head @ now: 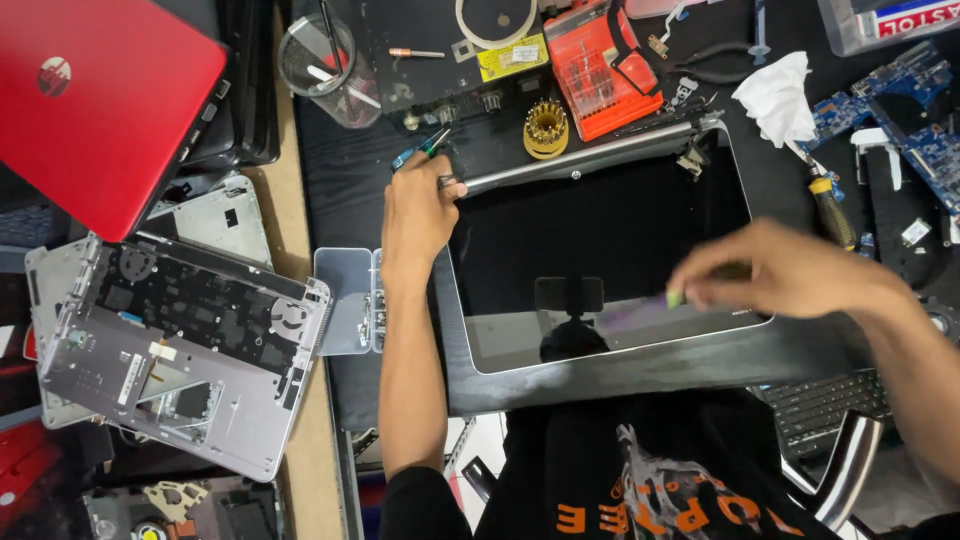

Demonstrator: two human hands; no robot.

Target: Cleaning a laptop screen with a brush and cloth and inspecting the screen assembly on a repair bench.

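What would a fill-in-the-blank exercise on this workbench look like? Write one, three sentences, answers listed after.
1. The left hand rests on the top-left corner of the black ____ panel.
2. The closed laptop at the far left is ____ in colour.
3. The blurred right hand holds a small tool over the panel's lower ____ corner.

Missing words: screen; red; right
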